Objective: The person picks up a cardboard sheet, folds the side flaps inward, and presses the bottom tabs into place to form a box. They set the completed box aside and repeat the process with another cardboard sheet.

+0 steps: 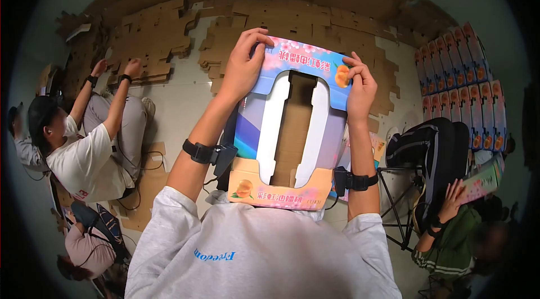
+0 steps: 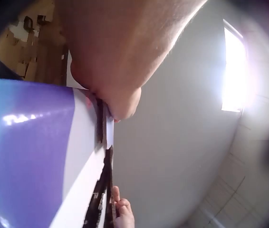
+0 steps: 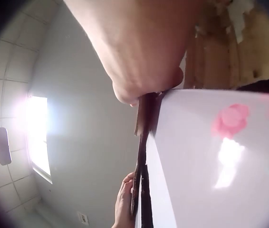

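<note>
A printed cardboard fruit box (image 1: 337, 94), with a blue-pink far end panel and a peach-coloured near one, stands in front of my chest. Its top has a long opening between white flaps, with bare brown cardboard inside. My left hand (image 1: 246, 66) grips the far left corner, fingers bent over the edge of the panel. At the far right corner my right hand (image 1: 361, 88) holds the same panel, fingers curled at its edge. In the left wrist view the purple side wall (image 2: 34, 147) shows below the hand; the right wrist view shows a pale wall (image 3: 196, 161) with pink blossom.
Flattened cardboard sheets (image 1: 281, 15) cover the floor ahead. Rows of similar printed boxes (image 1: 455, 63) stand at the right. A seated person (image 1: 90, 147) is close on the left; another at the right holds a printed box (image 1: 482, 181) beside a black metal frame (image 1: 402, 209).
</note>
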Demonstrator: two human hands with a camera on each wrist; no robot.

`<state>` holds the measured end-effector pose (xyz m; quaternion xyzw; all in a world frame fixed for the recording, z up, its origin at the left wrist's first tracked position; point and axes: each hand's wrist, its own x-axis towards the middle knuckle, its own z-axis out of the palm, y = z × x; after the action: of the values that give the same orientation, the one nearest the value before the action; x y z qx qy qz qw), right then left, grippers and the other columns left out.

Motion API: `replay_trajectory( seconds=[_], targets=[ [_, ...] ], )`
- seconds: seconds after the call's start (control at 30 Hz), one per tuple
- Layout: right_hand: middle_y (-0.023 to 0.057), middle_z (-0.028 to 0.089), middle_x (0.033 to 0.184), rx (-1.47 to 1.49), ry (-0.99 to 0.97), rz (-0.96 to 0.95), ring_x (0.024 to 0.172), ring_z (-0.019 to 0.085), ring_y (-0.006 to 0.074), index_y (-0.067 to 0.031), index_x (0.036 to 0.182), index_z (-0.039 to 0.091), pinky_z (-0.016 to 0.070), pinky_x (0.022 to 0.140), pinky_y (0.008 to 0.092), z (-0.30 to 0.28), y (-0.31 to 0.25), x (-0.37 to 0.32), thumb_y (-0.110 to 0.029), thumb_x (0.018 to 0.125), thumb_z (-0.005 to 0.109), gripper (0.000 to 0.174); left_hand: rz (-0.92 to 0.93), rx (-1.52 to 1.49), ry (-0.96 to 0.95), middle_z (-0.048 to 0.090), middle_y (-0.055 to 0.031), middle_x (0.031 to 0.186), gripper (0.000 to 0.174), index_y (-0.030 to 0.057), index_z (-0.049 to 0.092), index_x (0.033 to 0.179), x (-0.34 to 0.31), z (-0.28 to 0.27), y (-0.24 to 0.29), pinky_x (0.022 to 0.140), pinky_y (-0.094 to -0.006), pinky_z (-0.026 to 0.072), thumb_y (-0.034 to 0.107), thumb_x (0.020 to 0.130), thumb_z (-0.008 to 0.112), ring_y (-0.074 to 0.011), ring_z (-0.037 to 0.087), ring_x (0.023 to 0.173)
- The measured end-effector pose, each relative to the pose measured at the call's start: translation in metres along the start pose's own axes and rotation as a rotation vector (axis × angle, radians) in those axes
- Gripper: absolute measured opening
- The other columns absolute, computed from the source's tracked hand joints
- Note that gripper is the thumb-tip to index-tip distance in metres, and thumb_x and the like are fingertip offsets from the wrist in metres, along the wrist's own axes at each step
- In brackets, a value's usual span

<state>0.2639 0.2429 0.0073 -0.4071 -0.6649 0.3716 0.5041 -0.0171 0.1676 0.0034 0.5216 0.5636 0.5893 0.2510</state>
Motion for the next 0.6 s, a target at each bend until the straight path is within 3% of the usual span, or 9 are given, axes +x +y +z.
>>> replay_trajectory(
  seconds=[0.13,0.23,0.33,0.4,0.53,0.6],
  targets=[
    [0.0173,0.074,0.132,0.229,0.135,0.142,0.144,0.057,0.0315,-0.0019,0.085,0.061,0.0415,0.12,0.0385,0.004,-0.008,0.003,0.005,0.103,0.047,0.023,0.126,0.002,0.033,0.063,-0.0089,0.141,0.018,0.004,0.069,0.111,0.003,0.002,-0.012,0.1,-0.0328,0.0489,0.005,0.107,0.051,-0.0204,0.062,0.121],
    [0.0179,0.071,0.136,0.262,0.184,0.247,0.14,0.06,0.0285,-0.001,0.093,0.064,0.0433,0.118,0.0361,0.003,-0.012,0.005,0.005,0.103,0.049,0.019,0.053,0.039,0.06,0.062,-0.013,0.14,0.018,0.0061,0.07,0.112,0.0,0.004,0.001,0.102,-0.0396,0.0518,0.006,0.106,0.054,-0.0285,0.065,0.124],
    [0.0181,0.069,0.137,0.301,0.238,0.278,0.136,0.061,0.0241,-0.0005,0.104,0.065,0.0455,0.116,0.034,0.005,-0.006,0.004,0.005,0.103,0.052,0.014,0.042,0.304,0.02,0.061,-0.0139,0.139,0.019,0.0072,0.069,0.116,-0.005,0.002,0.015,0.102,-0.042,0.0534,0.005,0.103,0.056,-0.0353,0.063,0.126],
    [0.0178,0.069,0.137,0.355,0.284,0.283,0.133,0.063,0.0207,-0.0006,0.11,0.065,0.0471,0.113,0.0321,0.009,-0.005,0.003,0.005,0.104,0.053,0.014,0.153,0.468,0.013,0.061,-0.0141,0.139,0.021,0.0086,0.067,0.12,-0.006,0.003,0.015,0.107,-0.0446,0.0517,0.007,0.101,0.059,-0.0373,0.061,0.129],
    [0.011,0.069,0.121,0.188,0.297,0.244,0.114,0.064,0.015,-0.0012,0.114,0.064,0.0492,0.1,0.0284,0.009,-0.005,0.0,0.001,0.104,0.057,0.013,0.487,0.936,-0.014,0.058,-0.0126,0.144,0.024,0.0119,0.066,0.124,-0.017,0.008,0.034,0.118,-0.049,0.0436,0.012,0.1,0.066,-0.0364,0.056,0.136],
    [0.007,0.068,0.113,0.11,0.325,0.293,0.103,0.062,0.0126,-0.0023,0.114,0.064,0.0489,0.092,0.0263,0.01,-0.009,-0.001,-0.001,0.104,0.06,0.01,0.499,0.807,-0.185,0.056,-0.0123,0.146,0.028,0.0135,0.066,0.125,-0.03,0.01,0.038,0.123,-0.0511,0.0387,0.016,0.097,0.07,-0.036,0.051,0.141]
  ],
)
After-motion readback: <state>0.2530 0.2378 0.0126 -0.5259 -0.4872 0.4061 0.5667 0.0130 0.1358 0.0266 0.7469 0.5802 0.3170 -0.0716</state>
